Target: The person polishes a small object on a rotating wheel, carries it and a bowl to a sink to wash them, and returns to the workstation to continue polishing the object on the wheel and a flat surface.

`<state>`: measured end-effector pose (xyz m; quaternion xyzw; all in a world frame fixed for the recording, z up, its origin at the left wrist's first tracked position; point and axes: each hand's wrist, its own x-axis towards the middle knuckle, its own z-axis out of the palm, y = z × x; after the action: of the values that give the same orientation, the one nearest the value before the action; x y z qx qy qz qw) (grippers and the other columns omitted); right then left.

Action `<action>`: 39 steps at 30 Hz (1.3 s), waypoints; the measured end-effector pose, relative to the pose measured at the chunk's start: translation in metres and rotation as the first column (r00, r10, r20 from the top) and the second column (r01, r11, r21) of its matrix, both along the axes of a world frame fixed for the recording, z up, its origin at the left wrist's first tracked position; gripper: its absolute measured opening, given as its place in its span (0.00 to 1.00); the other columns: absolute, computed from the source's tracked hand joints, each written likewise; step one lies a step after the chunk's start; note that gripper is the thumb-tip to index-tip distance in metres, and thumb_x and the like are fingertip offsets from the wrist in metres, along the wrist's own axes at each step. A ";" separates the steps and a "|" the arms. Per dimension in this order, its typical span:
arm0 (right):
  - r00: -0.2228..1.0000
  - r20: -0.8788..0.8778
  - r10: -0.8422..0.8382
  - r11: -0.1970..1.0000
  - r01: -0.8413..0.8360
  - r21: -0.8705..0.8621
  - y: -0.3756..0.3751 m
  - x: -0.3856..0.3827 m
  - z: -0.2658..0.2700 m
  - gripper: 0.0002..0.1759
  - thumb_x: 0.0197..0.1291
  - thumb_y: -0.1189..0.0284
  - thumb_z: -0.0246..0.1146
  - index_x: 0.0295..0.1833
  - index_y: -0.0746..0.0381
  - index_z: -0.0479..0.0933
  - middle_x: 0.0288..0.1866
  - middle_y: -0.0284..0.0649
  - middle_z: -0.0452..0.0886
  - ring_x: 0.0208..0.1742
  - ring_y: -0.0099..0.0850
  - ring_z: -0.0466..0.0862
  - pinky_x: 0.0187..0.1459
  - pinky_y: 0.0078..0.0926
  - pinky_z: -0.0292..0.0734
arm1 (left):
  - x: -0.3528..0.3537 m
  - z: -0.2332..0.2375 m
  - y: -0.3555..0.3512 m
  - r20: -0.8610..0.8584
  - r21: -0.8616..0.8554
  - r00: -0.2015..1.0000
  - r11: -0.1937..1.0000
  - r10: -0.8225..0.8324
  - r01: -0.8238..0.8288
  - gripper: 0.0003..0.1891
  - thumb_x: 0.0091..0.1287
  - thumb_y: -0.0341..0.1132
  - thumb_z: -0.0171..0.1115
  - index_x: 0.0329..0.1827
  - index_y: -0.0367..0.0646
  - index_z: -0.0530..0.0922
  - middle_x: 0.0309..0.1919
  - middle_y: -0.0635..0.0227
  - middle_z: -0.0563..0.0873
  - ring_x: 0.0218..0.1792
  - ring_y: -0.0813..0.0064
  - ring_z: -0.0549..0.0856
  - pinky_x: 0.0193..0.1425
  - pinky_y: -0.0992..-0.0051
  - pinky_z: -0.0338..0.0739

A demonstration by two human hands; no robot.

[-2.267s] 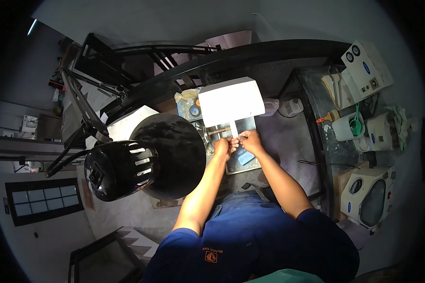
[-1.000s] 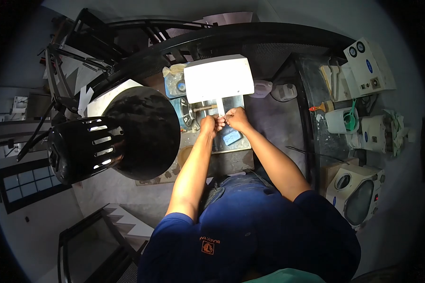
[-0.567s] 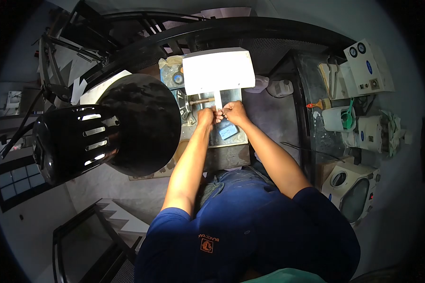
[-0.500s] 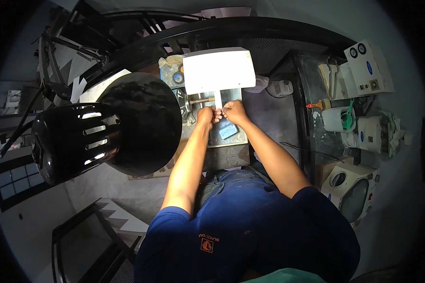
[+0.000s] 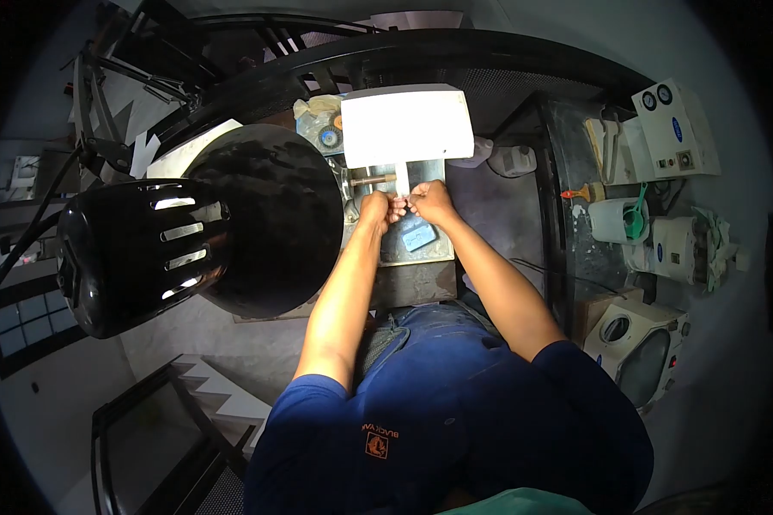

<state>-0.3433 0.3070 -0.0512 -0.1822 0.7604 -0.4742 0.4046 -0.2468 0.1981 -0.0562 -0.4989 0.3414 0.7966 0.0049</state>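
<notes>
My left hand (image 5: 376,211) and my right hand (image 5: 432,202) meet just below a white wheel (image 5: 402,178) seen edge-on. The wheel sits at the end of a brownish spindle (image 5: 371,181) coming from the left. Fingers of both hands are pinched together around something too small to make out, close against the wheel's lower edge. A bright white hood (image 5: 408,126) covers the space above the wheel. Near my hands, a blue block with dark writing (image 5: 418,237) lies in the pale tray (image 5: 416,261).
A large black lamp (image 5: 266,223) looms at the left, close to my left forearm. Beyond it, a bag and small round wheels (image 5: 328,137) sit by the hood. On the right bench are a brush (image 5: 584,192), a white tub (image 5: 607,221) with a green scoop (image 5: 634,222), and white machines (image 5: 677,129).
The view has shifted slightly, so the lamp and hood appear a little farther right. My hands stay together at the wheel with only slight finger movement.
</notes>
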 end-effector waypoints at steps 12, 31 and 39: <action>0.992 -0.126 0.009 0.997 -0.020 -0.079 0.005 0.001 -0.007 0.05 0.56 0.79 0.59 0.31 0.70 0.78 0.21 0.37 0.79 0.20 0.20 0.76 0.21 0.19 0.72 | 0.000 -0.001 0.018 -0.156 -0.067 0.978 0.986 0.142 -0.154 0.11 0.66 0.28 0.47 0.31 0.28 0.76 0.23 0.55 0.82 0.16 0.69 0.80 0.18 0.76 0.76; 0.998 0.055 0.028 1.000 -0.029 0.011 -0.002 0.000 0.001 0.06 0.55 0.78 0.62 0.31 0.72 0.77 0.24 0.41 0.80 0.23 0.23 0.79 0.22 0.20 0.75 | 0.003 -0.007 0.000 -0.051 0.001 0.998 0.999 0.035 -0.035 0.14 0.64 0.28 0.41 0.32 0.28 0.76 0.21 0.57 0.81 0.15 0.70 0.79 0.15 0.78 0.71; 0.984 -0.019 0.180 0.935 -0.177 -0.307 0.029 0.037 0.065 0.06 0.60 0.78 0.59 0.37 0.69 0.79 0.28 0.34 0.81 0.27 0.18 0.77 0.31 0.16 0.74 | 0.069 0.083 0.024 -0.330 -0.156 0.942 0.988 -0.064 0.012 0.13 0.68 0.32 0.50 0.36 0.29 0.76 0.27 0.56 0.83 0.21 0.71 0.81 0.23 0.78 0.76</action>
<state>-0.3064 0.3365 0.0142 -0.3087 0.6558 -0.5489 0.4162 -0.1779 0.2225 0.0272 -0.3490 0.4064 0.8410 -0.0757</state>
